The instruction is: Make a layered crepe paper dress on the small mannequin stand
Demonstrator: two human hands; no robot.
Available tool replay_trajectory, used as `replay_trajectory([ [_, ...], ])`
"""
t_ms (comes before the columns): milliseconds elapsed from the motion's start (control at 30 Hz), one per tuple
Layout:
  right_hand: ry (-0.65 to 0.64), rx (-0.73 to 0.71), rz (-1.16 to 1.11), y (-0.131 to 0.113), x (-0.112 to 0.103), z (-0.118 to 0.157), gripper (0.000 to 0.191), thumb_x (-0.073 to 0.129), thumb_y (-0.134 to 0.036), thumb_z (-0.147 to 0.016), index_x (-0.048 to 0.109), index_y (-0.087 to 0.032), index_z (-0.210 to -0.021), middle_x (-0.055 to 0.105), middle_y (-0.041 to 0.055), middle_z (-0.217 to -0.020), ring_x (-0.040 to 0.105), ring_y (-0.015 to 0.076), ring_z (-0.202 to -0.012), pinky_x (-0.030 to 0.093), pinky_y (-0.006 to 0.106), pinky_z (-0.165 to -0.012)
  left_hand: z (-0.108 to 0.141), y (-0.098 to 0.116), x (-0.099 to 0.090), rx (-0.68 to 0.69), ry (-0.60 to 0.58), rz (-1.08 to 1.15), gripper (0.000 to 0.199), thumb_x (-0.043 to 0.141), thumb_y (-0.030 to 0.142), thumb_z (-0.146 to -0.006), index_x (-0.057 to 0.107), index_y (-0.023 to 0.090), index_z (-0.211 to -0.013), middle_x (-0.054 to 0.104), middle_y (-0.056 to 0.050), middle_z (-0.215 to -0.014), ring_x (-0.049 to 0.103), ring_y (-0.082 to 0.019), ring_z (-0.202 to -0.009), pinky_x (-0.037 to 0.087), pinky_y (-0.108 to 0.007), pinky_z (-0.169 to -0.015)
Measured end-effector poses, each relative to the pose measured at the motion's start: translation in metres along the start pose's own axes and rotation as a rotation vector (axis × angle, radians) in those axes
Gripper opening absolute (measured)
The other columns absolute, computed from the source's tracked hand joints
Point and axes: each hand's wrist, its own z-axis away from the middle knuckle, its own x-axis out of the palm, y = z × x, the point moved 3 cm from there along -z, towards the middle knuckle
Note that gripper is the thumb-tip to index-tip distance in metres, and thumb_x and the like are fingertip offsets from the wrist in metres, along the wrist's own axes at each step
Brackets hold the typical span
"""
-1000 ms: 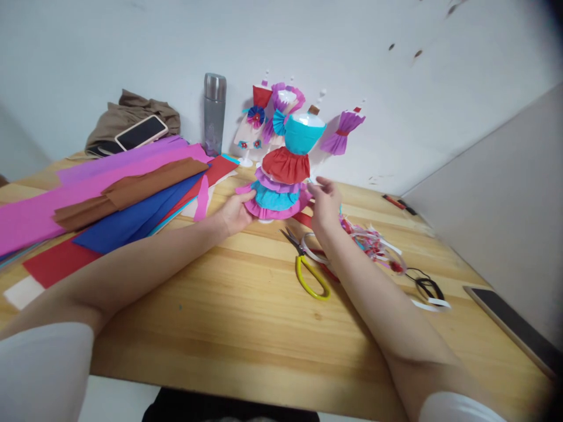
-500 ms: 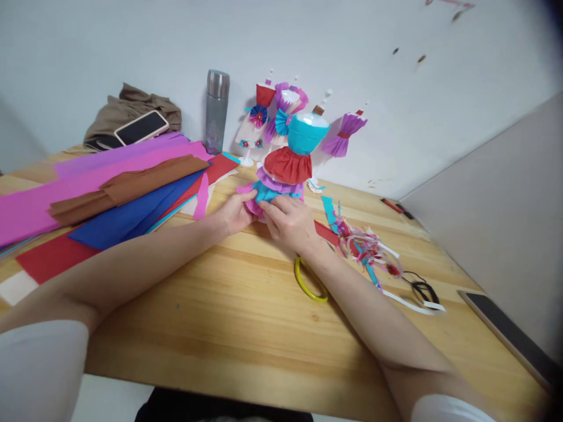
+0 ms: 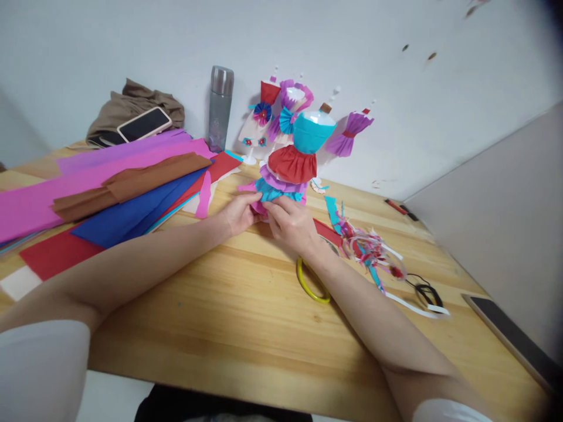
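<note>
In front of me stands a small mannequin [image 3: 314, 135] in a crepe-paper dress, with a turquoise bodice and a red ruffle over purple, turquoise and pink tiers. My left hand [image 3: 243, 213] pinches the lower left of the paper skirt [image 3: 281, 190], thumb on the turquoise tier. My right hand [image 3: 291, 223] is closed at the front of the same skirt, its fingertips pressed on the hem close to the left thumb. The mannequin leans slightly to the right. Its base is hidden behind my hands.
Crepe-paper sheets [image 3: 145, 202] lie piled at the left, below a phone [image 3: 145, 123] and brown cloth [image 3: 109, 114]. A flask [image 3: 220, 111] and other dressed mannequins [image 3: 349, 135] stand by the wall. To the right are a yellow ring [image 3: 308, 287], paper scraps [image 3: 369, 246] and a dark tablet-like slab [image 3: 510, 334].
The whole view has shifted slightly. Both hands stay at the skirt, and more of the turquoise tier's ruffle shows above the fingers.
</note>
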Motion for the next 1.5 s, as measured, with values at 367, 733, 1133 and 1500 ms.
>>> replay_trajectory([
  [367,0.013,-0.004,-0.008,-0.0015,-0.0007,0.0015,0.032,0.044,-0.011,-0.1,0.076,-0.015,-0.104,0.069,0.0111,-0.086,0.063,0.0217,-0.079,0.053,0.033,-0.069,0.0035,0.0013,0.0018,0.009,0.033,-0.027,0.024,0.052,0.0,-0.074,0.055,0.018,-0.058,0.055,-0.001,-0.06,0.054,-0.014,-0.062,0.053,-0.028,-0.067],
  [733,0.064,0.126,-0.093,0.0024,0.0052,0.0065,0.031,0.046,-0.015,-0.102,0.076,-0.018,-0.108,0.07,0.0115,-0.091,0.066,0.0229,-0.085,0.057,0.035,-0.073,0.0055,0.0009,0.0024,-0.011,0.021,-0.05,0.019,0.053,0.001,-0.067,0.059,0.017,-0.059,0.06,-0.002,-0.065,0.058,-0.016,-0.069,0.059,-0.039,-0.091],
  [1133,0.114,0.154,-0.152,0.0024,0.0063,0.0076,0.031,0.046,-0.015,-0.101,0.076,-0.017,-0.107,0.072,0.0136,-0.091,0.068,0.0245,-0.085,0.057,0.037,-0.073,0.0037,0.0001,-0.0019,0.011,0.003,-0.113,0.026,0.049,-0.006,-0.061,0.062,0.016,-0.063,0.061,-0.001,-0.065,0.07,-0.021,-0.088,0.057,-0.044,-0.101],
  [1500,0.142,0.119,-0.132,0.0013,0.006,0.0089,0.029,0.05,-0.013,-0.101,0.077,-0.017,-0.111,0.071,0.0116,-0.094,0.068,0.0224,-0.086,0.058,0.034,-0.073,0.0021,0.004,-0.0013,-0.058,0.005,-0.2,0.017,0.051,0.003,-0.064,0.06,0.017,-0.063,0.071,-0.006,-0.069,0.074,-0.024,-0.092,0.063,-0.046,-0.096],
])
